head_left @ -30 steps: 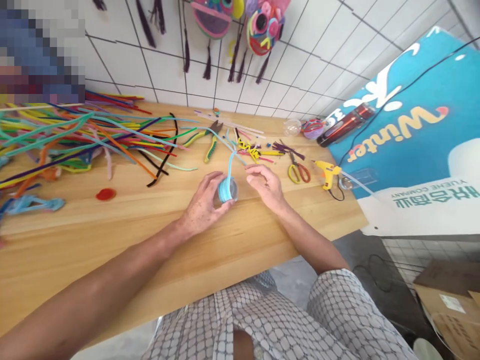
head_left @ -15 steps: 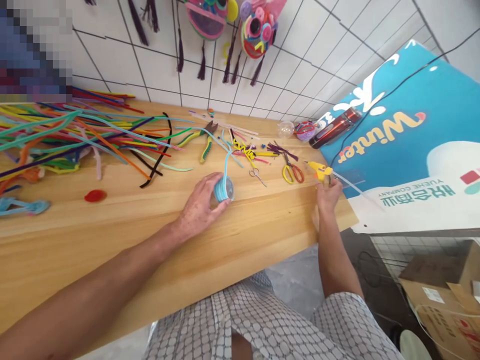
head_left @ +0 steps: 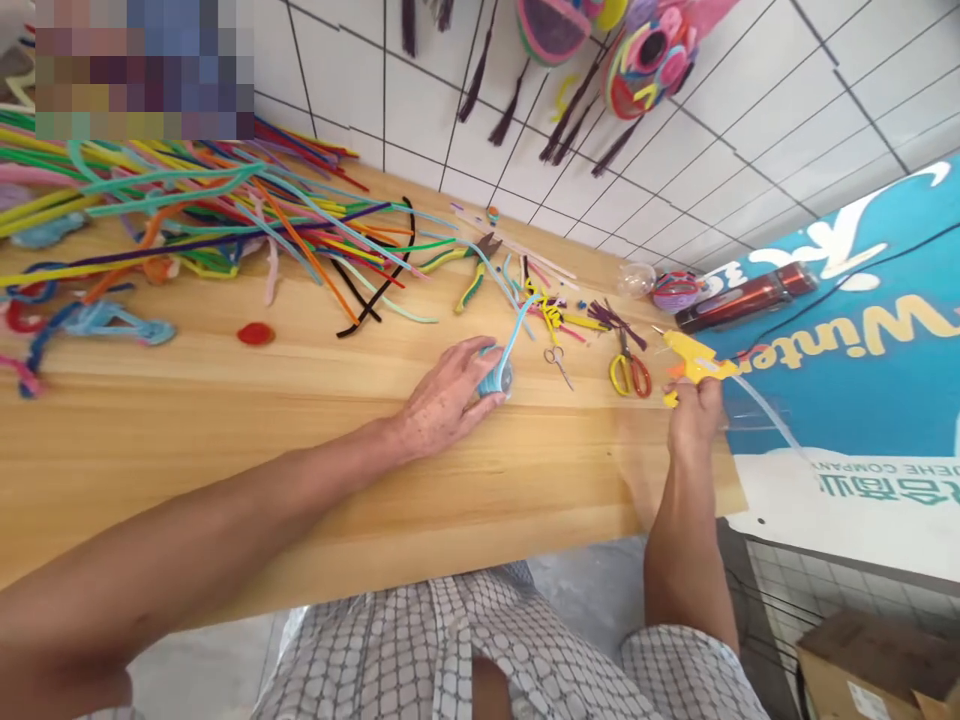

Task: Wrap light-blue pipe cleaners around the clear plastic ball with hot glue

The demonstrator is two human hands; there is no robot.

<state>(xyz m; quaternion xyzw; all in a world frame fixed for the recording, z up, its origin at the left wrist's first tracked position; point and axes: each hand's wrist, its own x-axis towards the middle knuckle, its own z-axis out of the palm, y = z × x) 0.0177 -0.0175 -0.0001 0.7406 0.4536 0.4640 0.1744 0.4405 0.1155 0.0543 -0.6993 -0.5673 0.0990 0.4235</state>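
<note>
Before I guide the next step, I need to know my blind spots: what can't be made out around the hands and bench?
- Wrapped blue container, head view: its left side, hidden by the left hand.
- Yellow glue gun, head view: most of its handle, covered by the right hand.
- Pink-rimmed ornament, head view: its top, cut off by the upper edge.

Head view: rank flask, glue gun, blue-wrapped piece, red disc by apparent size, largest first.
1. Flask
2. Glue gun, partly covered by the right hand
3. Blue-wrapped piece, partly covered by the left hand; its visible part still looks bigger than the disc
4. Red disc
</note>
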